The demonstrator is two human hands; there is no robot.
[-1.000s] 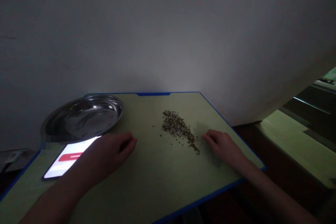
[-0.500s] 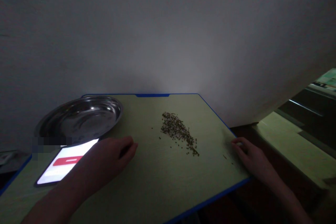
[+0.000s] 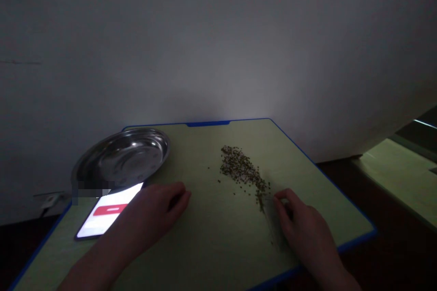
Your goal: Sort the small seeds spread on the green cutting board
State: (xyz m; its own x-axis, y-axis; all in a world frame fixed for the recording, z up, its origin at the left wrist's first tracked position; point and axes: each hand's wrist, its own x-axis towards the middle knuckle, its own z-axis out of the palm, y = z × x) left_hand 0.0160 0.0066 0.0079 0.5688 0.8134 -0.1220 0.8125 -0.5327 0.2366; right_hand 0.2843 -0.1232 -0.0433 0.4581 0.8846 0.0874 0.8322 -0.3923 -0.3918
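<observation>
a plain grey wall rises behind a pale green, rectangular bench edged in blue. at its far left stands a round, shiny metal basin. the person's bare left hand is loosely curled over the bench's left part, its grip closed with thumb and forefinger together. the bare right hand has its grip pressed together at the tips; whether anything is pinched there i cannot tell. a dark-rimmed phone with a lit white-and-red screen lies by the basin's near rim, partly hidden by the left forearm. the elongated heap of small brownish-green grains lies between the hands, its near end just beside the right fingertips, with a few stray grains to its left.
</observation>
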